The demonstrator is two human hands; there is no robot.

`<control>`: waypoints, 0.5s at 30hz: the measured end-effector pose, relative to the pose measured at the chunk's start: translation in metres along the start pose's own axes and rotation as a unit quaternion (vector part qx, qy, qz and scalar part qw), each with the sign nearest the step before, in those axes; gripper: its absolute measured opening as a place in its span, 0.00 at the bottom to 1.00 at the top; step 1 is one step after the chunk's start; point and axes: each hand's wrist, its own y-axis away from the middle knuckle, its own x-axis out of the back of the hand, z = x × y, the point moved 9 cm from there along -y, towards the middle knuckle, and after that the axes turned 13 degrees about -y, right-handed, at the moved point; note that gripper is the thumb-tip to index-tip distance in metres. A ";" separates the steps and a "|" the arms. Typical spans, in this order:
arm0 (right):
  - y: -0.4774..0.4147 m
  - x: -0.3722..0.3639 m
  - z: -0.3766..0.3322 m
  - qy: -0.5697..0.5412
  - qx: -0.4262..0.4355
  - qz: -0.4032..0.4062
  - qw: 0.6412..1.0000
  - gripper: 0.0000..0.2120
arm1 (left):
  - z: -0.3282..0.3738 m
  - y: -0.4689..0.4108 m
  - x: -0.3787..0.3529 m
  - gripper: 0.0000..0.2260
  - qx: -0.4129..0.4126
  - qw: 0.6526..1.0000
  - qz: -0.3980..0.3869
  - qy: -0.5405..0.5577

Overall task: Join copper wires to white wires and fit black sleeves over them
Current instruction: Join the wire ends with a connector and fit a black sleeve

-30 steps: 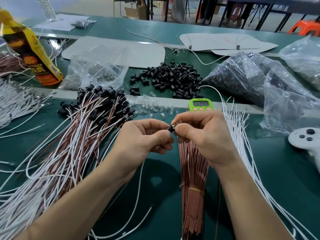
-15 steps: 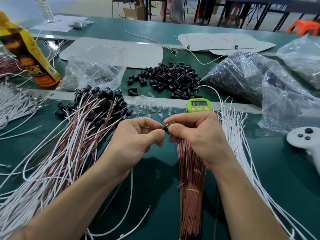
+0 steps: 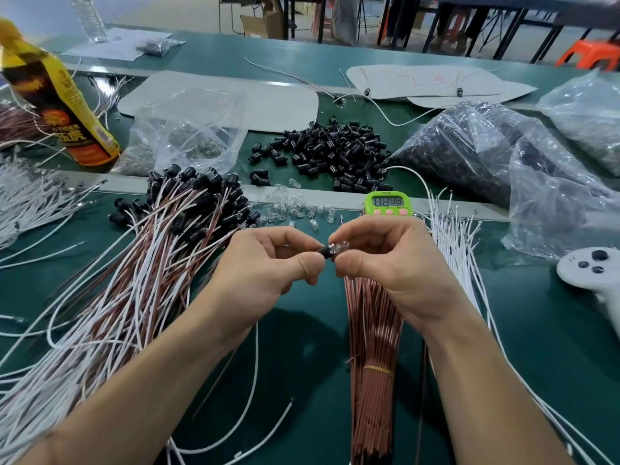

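Observation:
My left hand (image 3: 268,266) pinches a small black sleeve (image 3: 324,252) between thumb and forefinger at the centre of the view. My right hand (image 3: 389,260) pinches a clear plastic piece (image 3: 340,246) that butts against the sleeve's right end. A white wire (image 3: 255,357) trails down from under my left hand. A banded bundle of copper wires (image 3: 372,364) lies below my right hand. Loose white wires (image 3: 453,236) lie to its right. A heap of joined copper-and-white wires with black sleeves (image 3: 161,250) covers the left.
A pile of loose black sleeves (image 3: 335,152) lies beyond a grey strip, with small clear pieces (image 3: 292,209) in front of it. A green timer (image 3: 387,203) stands behind my hands. Plastic bags (image 3: 486,156) sit right, a yellow bottle (image 3: 60,102) far left, a white controller (image 3: 593,270) at the right edge.
The hands have stayed together at the centre. The clear piece now shows between my right fingertips, against the black sleeve, where earlier only the sleeve was visible.

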 end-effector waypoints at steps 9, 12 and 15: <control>-0.001 0.003 -0.007 0.033 0.055 0.031 0.997 0.06 | -0.001 0.002 -0.014 0.04 -0.008 0.999 -0.033 0.031; 0.000 -0.002 -0.009 0.016 0.070 0.023 0.997 0.08 | -0.002 0.001 -0.012 0.05 -0.014 0.999 -0.018 0.049; 0.000 -0.005 -0.009 0.018 0.068 0.021 0.997 0.09 | -0.002 -0.001 -0.009 0.08 -0.010 0.997 -0.006 0.073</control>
